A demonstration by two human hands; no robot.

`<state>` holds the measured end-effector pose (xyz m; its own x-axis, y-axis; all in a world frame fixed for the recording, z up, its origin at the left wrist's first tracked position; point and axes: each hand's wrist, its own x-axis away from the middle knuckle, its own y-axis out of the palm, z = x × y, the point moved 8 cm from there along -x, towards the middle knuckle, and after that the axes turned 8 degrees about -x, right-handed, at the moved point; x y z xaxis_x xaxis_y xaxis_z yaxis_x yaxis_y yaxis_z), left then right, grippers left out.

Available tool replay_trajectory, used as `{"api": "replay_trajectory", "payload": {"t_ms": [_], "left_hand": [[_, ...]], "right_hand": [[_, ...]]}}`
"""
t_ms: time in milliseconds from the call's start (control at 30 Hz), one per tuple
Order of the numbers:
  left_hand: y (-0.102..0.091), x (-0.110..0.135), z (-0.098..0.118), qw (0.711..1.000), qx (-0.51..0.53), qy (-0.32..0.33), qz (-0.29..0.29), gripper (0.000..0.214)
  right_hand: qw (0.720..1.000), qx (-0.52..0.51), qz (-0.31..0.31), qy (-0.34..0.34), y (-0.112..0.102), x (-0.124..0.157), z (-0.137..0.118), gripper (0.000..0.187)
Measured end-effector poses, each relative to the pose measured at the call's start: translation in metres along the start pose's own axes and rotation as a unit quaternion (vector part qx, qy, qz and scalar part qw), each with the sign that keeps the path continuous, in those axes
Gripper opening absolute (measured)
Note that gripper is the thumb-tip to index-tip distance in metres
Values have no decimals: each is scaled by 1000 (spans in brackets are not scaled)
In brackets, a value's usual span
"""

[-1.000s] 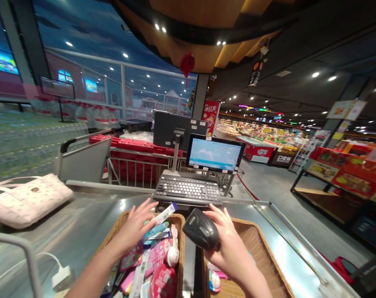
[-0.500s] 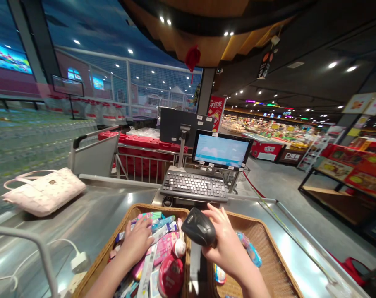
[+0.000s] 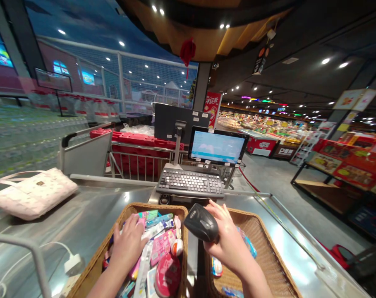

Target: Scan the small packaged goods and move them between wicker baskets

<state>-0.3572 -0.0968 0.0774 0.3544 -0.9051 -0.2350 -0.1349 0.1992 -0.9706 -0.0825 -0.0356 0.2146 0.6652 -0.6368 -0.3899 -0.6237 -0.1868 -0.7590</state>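
Single view, head-worn camera, pitched forward and down over a steel checkout counter point(image 3: 91, 215). Close range: left hand point(image 3: 127, 244) and right hand point(image 3: 228, 244) fill the lower centre, forearms entering from the bottom edge. Beyond the hands sit the keyboard point(image 3: 190, 183) and monitor point(image 3: 217, 147); store aisles recede at right. Wide-angle lens, edges curved; no second view shares the scene.

My black scanner point(image 3: 202, 224) sits over 2 tan woven baskets point(image 3: 262, 252). The packets point(image 3: 158, 248) are pink, teal and red. The keyboard point(image 3: 190, 183) is grey, the handbag point(image 3: 32, 194) pale pink with small dots, the counter point(image 3: 91, 215) silver.
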Motion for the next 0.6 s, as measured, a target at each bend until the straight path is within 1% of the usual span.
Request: {"api": "replay_trajectory", "payload": {"t_ms": [67, 100, 167, 233, 300, 400, 533, 600], "left_hand": [[-10, -3, 4, 999, 1, -4, 47, 35], [-15, -6, 9, 998, 12, 4, 66, 36], [-24, -13, 27, 994, 50, 33, 86, 35], [-32, -21, 53, 989, 96, 74, 90, 31], [-39, -28, 85, 979, 136, 120, 88, 28], [-47, -34, 139, 962, 178, 193, 69, 25], [-45, -34, 219, 932, 206, 297, 22, 26], [-41, -33, 259, 915, 216, 341, 10, 27]], "right_hand": [[1000, 9, 14, 10, -10, 5, 7, 63], [1000, 15, 22, 17, -16, 8, 12, 63], [998, 28, 42, 33, -29, 16, 22, 61], [996, 41, 63, 54, -45, 26, 35, 57], [993, 53, 79, 72, -59, 37, 48, 52], [989, 72, 94, 94, -79, 54, 65, 49], [980, 93, 120, 125, -102, 78, 86, 49], [977, 99, 133, 134, -112, 89, 94, 47]]}}
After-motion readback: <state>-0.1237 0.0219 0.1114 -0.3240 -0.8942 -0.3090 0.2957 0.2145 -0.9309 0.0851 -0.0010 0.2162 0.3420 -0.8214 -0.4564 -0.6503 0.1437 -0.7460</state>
